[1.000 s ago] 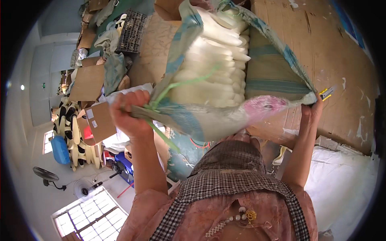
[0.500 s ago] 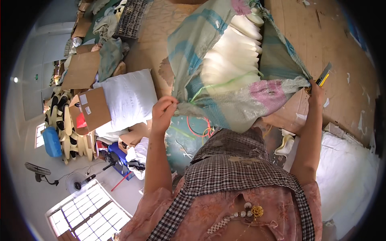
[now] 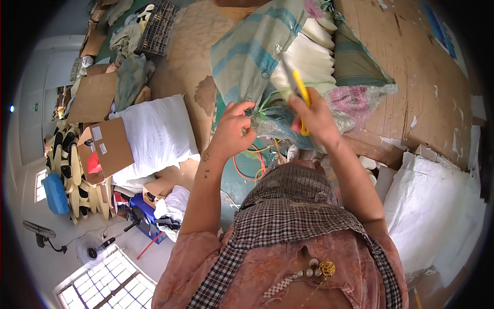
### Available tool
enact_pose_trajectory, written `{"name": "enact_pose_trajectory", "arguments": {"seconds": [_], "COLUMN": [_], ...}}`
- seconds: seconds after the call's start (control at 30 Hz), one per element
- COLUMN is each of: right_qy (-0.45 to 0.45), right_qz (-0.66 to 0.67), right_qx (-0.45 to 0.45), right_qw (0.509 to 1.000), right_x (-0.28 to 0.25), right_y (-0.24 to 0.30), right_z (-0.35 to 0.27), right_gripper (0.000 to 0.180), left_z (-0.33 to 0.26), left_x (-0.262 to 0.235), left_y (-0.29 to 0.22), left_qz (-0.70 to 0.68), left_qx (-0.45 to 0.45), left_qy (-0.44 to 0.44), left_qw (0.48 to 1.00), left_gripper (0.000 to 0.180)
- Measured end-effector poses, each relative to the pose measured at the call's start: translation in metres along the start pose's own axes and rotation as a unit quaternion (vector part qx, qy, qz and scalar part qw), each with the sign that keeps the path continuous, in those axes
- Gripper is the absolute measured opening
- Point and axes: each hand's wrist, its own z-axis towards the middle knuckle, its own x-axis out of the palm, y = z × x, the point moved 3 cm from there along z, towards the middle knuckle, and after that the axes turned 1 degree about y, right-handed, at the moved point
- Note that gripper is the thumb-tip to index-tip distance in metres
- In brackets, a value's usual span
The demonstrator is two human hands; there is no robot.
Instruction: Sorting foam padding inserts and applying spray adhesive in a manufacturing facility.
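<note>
A woven plastic sack (image 3: 242, 56), grey-green with blue stripes and a pink patch, lies spread open on the cardboard. Stacked white pieces with rounded ends (image 3: 303, 54) show in its opening, and a green string (image 3: 263, 107) runs across it. In my right hand (image 3: 318, 117) is a yellow utility knife (image 3: 302, 88), blade out and angled up over the stack. My left hand (image 3: 235, 129) is closed beside the sack's near left corner, by the string's knot. Whatever its curled fingers pinch is too small to make out.
Cardboard (image 3: 406, 67) covers the surface to the right. On the left are a stuffed white sack (image 3: 159, 134) and an open cardboard box (image 3: 110, 147). A red hose (image 3: 237, 167) lies below the sack. White wrapped bundles (image 3: 427, 206) stand at the right.
My right hand has let go of the sack's right corner and swung left with the knife to its near edge. The corner has sagged. My left hand has shifted slightly right.
</note>
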Motion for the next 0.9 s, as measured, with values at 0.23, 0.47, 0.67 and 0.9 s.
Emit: {"name": "enact_pose_trajectory", "arguments": {"seconds": [0.23, 0.47, 0.67, 0.9], "right_qy": [0.112, 0.204, 0.356, 0.008], "right_qz": [-0.182, -0.172, -0.325, -0.456], "right_qx": [-0.059, 0.012, -0.079, -0.389], "right_qw": [0.975, 0.964, 0.873, 0.800], "right_x": [0.023, 0.051, 0.036, -0.011], "right_y": [0.005, 0.039, 0.026, 0.097], "right_z": [-0.047, -0.060, -0.084, -0.095], "right_gripper": [0.032, 0.037, 0.035, 0.032], "left_z": [0.008, 0.024, 0.042, 0.040], "left_x": [-0.044, -0.083, -0.104, -0.131], "left_y": [-0.024, -0.042, -0.032, 0.008], "left_qz": [0.093, 0.074, 0.140, -0.084], "left_qx": [0.050, 0.112, 0.142, 0.067], "left_qy": [0.023, 0.097, 0.166, 0.104], "left_qw": [0.994, 0.986, 0.966, 0.989], "left_gripper": [0.014, 0.010, 0.008, 0.015]}}
